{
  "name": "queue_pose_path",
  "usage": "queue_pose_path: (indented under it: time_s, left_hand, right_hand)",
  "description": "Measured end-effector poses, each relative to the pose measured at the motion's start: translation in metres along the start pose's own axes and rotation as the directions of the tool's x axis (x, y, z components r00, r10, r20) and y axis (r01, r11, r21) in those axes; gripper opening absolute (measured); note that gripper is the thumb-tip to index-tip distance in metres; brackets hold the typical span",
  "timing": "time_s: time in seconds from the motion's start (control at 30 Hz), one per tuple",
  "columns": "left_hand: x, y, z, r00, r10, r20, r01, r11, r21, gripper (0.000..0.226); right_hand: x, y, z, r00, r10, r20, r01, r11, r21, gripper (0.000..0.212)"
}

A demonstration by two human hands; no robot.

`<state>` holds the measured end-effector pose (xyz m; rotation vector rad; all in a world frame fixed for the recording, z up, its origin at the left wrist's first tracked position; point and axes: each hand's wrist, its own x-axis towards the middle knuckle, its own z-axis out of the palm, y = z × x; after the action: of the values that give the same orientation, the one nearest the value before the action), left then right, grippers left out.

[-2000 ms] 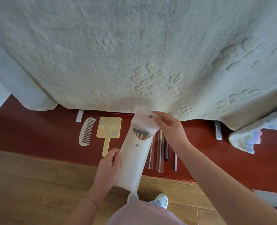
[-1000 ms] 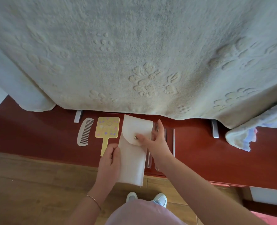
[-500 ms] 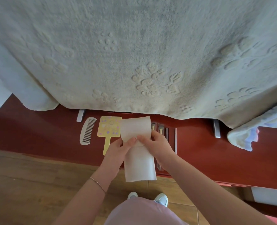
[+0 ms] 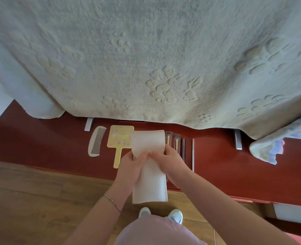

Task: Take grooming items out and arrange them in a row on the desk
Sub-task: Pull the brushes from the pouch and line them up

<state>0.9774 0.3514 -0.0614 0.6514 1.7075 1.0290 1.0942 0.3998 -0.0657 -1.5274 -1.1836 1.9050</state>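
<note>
A white pouch (image 4: 148, 179) hangs upright in front of the red desk (image 4: 225, 167), its flap folded down. My left hand (image 4: 132, 165) and my right hand (image 4: 169, 161) both pinch it at the middle, thumbs meeting on its front. On the desk, to the left, lie a white comb (image 4: 96, 141) and a yellow hand mirror (image 4: 119, 142). Right of the pouch lie several slim brushes in clear sleeves (image 4: 176, 142), partly hidden by the pouch and my right hand.
A large cream towel (image 4: 146, 59) with raised paw prints drapes over the back of the desk and fills the upper view. A bunched cloth (image 4: 266, 149) sits at the right. Wooden floor and my shoes (image 4: 176, 214) show below.
The pouch's flap, open with brush tips showing two seconds ago, has been closed. My left hand has moved from the pouch's left side up to its middle, beside my right hand.
</note>
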Motion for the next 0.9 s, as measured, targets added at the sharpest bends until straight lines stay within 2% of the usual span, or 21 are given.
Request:
queue_pose_path:
  time_s: [0.13,0.37,0.6,0.73,0.9]
  left_hand:
    - [0.006,-0.005,-0.002,1.000,-0.004,-0.004,0.005,1.000,0.029,0.017]
    - [0.034,-0.004,-0.011,0.997,0.011,-0.078,-0.009,0.999,0.033,0.042]
    - [0.068,-0.006,0.004,0.997,0.026,-0.077,-0.011,0.982,0.186,0.038]
    - [0.079,-0.011,0.017,0.999,0.022,-0.048,-0.010,0.972,0.236,0.034]
    - [0.094,-0.017,0.022,0.994,0.102,-0.037,-0.077,0.902,0.424,0.029]
  right_hand:
    - [0.003,-0.002,0.000,0.999,0.024,-0.021,-0.023,0.999,0.024,0.027]
    - [0.009,-0.001,0.001,0.992,-0.055,-0.115,0.035,0.986,-0.164,0.040]
    - [0.006,0.008,-0.003,0.991,-0.041,-0.131,0.002,0.959,-0.283,0.039]
    - [0.013,0.006,-0.011,0.987,0.041,-0.157,-0.072,0.978,-0.197,0.043]
    - [0.019,0.008,-0.013,0.973,0.175,-0.149,-0.194,0.973,-0.123,0.044]
